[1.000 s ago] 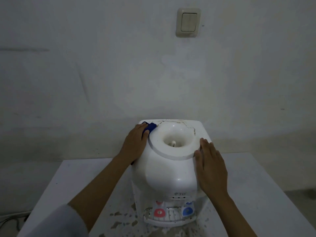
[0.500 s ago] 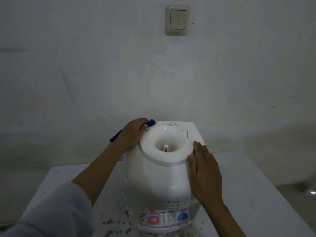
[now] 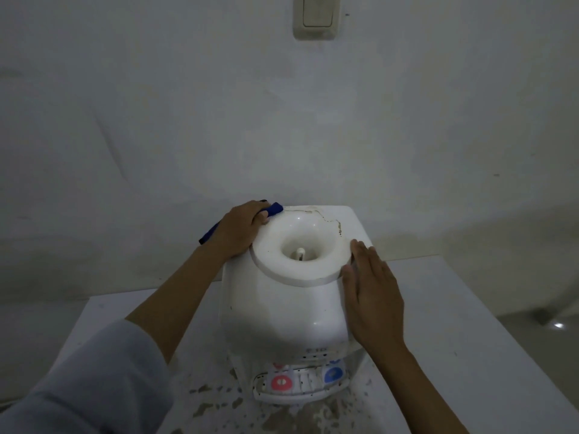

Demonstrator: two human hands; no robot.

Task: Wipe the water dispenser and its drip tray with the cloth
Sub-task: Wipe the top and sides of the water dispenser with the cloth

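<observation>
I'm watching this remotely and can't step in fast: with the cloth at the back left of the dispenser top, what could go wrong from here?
1. The left hand works the blue cloth at the far corner; a hard push could shift the water dispenser, which only the flat right hand steadies.
2. The stained crack line behind the collar may snag the cloth.
3. The drip tray and the peeling table near it look untouched and could be missed.

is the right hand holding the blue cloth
No, the right hand lies flat and bare against the side of the water dispenser, while the left hand grips the blue cloth.
</observation>
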